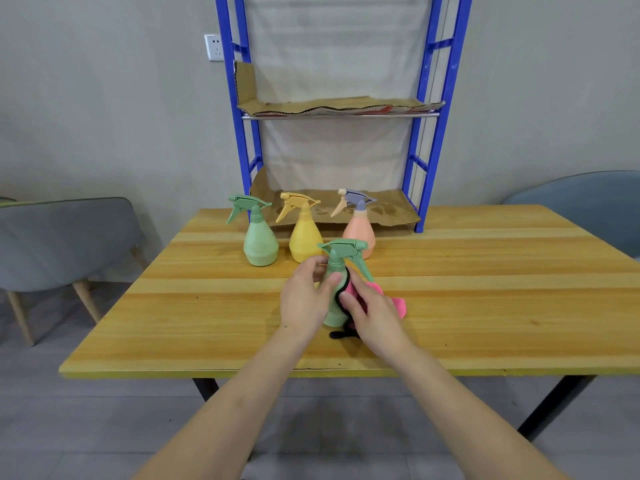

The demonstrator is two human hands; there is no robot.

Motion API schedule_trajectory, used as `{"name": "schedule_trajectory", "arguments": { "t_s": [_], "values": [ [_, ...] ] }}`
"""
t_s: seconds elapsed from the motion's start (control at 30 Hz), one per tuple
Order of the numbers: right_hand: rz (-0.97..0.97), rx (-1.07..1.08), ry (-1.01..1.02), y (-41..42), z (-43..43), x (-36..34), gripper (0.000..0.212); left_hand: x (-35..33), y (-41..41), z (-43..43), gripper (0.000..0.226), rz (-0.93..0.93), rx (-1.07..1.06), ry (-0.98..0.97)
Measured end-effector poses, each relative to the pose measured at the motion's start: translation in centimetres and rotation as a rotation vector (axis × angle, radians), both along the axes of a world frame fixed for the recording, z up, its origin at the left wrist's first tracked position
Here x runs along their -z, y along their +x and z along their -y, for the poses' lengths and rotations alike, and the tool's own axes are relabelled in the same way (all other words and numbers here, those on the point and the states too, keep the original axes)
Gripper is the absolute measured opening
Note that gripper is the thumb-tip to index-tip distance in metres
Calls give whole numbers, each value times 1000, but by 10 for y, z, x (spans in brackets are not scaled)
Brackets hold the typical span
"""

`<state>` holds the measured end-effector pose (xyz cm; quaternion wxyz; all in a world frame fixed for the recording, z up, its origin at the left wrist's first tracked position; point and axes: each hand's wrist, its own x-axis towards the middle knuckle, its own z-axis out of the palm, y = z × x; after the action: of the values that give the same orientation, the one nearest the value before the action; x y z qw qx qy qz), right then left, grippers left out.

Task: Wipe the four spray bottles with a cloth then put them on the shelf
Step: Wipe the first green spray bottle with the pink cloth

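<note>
Your left hand point(304, 299) is wrapped around the body of a green spray bottle point(337, 289), thumb across the front just below the neck. The bottle stands near the middle of the wooden table point(485, 306), closer to the near edge than the other bottles; whether its base touches the tabletop cannot be told. Its trigger head points to the right.

Your right hand point(374, 315) presses a pink cloth point(394, 301) with a black edge against the right side of that bottle, fingers closed over the cloth. Part of the cloth sticks out to the right of the hand; a black bit shows on the tabletop just below the bottle.

Three more bottles stand upright in a row toward the far edge, none touched: a second green bottle point(259, 242) on the left, a yellow bottle point(304, 237) in the middle, a peach bottle with a grey-blue trigger head point(360, 228) on the right, partly behind the held bottle's head.

A blue-framed shelf point(427, 161) stands at the far edge, directly behind the row. Brown cardboard point(332, 105) lines both of its visible levels.
</note>
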<state>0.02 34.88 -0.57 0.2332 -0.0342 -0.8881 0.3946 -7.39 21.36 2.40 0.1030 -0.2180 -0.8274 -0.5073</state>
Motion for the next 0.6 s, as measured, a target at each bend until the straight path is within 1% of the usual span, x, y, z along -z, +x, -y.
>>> {"name": "schedule_trajectory", "arguments": {
  "t_s": [0.1,0.17,0.27,0.3,0.37,0.4,0.47,0.5,0.6],
  "values": [
    [90,44,86,3,-5,-2,47,4,-1,1,33,12,6,6],
    [79,64,111,6,-6,-1,43,6,-2,4,33,16,19,15],
    [-7,41,0,9,-7,7,27,5,-2,7,33,7,35,11],
    [-27,33,-36,10,-6,8,25,4,-2,8,33,-3,30,0],
    [-83,18,-83,9,-1,5,33,2,-2,9,36,-6,31,-18],
    [-103,9,-103,7,2,2,32,1,-3,9,38,0,41,-24],
    [-108,0,-110,4,4,-6,25,1,-4,10,37,11,72,-36],
    [-92,5,-97,2,4,-11,23,0,-5,10,37,13,83,-44],
    [42,7,-42,-7,-4,-16,27,-2,-7,11,37,9,102,-63]
  ]
}}
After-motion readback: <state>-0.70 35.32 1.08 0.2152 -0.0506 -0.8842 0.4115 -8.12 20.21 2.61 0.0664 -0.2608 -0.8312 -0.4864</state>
